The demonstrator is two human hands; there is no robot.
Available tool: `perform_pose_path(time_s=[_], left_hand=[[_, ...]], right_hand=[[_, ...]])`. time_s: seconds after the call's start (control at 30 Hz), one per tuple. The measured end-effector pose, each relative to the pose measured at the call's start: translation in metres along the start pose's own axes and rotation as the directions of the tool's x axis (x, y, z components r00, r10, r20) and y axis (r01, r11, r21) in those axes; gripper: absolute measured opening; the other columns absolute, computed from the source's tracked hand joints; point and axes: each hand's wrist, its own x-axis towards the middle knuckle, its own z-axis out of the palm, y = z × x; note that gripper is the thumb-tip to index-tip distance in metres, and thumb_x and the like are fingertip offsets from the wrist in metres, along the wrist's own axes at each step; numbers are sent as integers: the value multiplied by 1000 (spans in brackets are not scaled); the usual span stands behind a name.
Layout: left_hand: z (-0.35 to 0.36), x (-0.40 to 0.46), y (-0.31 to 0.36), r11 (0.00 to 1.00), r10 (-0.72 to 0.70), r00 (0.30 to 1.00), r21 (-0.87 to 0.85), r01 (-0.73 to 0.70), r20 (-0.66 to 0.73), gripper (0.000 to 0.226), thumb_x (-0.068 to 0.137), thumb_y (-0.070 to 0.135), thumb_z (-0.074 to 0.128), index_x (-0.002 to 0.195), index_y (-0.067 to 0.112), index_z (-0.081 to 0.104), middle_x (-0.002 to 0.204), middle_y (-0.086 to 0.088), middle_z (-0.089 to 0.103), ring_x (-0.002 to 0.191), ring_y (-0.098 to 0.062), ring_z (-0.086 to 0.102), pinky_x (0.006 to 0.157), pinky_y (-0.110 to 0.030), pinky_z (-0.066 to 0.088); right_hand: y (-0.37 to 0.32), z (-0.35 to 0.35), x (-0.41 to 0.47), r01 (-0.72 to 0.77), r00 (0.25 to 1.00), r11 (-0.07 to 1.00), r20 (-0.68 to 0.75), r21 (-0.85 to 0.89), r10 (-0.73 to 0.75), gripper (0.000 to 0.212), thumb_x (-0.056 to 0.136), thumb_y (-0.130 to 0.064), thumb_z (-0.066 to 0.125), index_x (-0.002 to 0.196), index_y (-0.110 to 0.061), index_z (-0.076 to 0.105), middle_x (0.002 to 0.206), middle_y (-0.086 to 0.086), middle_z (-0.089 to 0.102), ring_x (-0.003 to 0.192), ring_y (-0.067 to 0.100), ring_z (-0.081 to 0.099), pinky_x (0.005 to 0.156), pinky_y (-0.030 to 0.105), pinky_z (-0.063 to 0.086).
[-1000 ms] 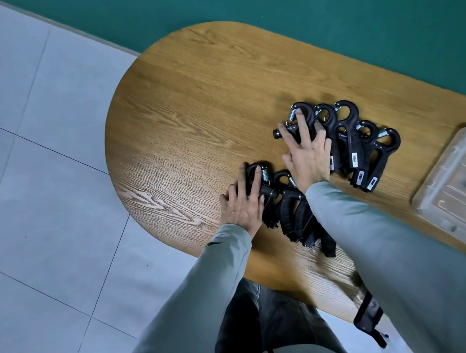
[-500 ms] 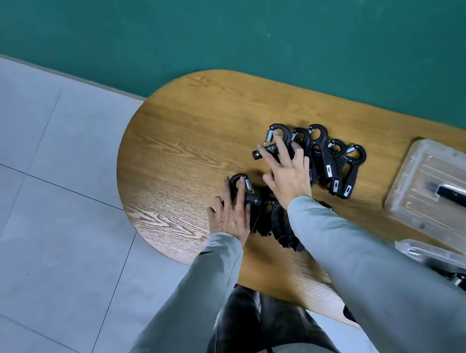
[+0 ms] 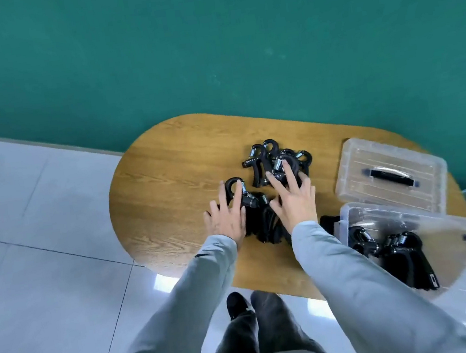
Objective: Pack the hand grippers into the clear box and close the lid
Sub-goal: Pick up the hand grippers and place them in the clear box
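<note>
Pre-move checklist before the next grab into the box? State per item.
1. Clear box open: ok, no lid on it.
2. Room left in the box: ok, a few packed grippers inside, floor still partly bare.
3. Lid out of the path: ok, lying beyond the box, handle up.
4. Left hand on the near pile: ok, fingers spread flat; no grip yet.
5. Right hand on the far cluster: ok, fingers extended; no grip yet.
6. Loose grippers tangled: cannot tell.
</note>
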Motion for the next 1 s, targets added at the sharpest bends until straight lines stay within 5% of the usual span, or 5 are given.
perform_pose_path(time_s=[0.33,0.57,0.8,1.0], left_hand=[[-23,-16,131,975,221,974,-26,-222,-48,62,102,39,31,155,39,0,164,-11,11,101,-32,45,83,-47,44],[-10,-50,225,958,277,961,-71,-277,-8,61,102,40,28,154,41,-4,164,-12,10,100,-32,45,82,-45,42],[18,-79,289,959,281,957,1,-282,68,62,100,39,35,154,40,3,161,-11,17,117,-37,40,83,-48,44],[34,-78,312,941,301,943,118,-318,140,87,91,25,55,154,40,-3,159,-16,21,103,-32,44,75,-43,36]], right_hand=[[100,-51,-89,-213,973,968,-62,133,223,78,74,-15,74,143,-37,46,159,1,30,96,36,41,87,54,47],[171,-73,-147,-316,944,934,-47,165,327,73,74,-17,74,140,-36,50,159,1,31,107,43,42,92,55,41],[240,-71,-202,-376,926,914,84,151,367,68,72,-21,69,137,-36,54,156,2,36,112,44,44,88,52,43],[269,-59,-219,-382,913,911,211,153,348,68,81,-24,66,143,-40,44,161,-2,25,111,36,36,92,45,36]])
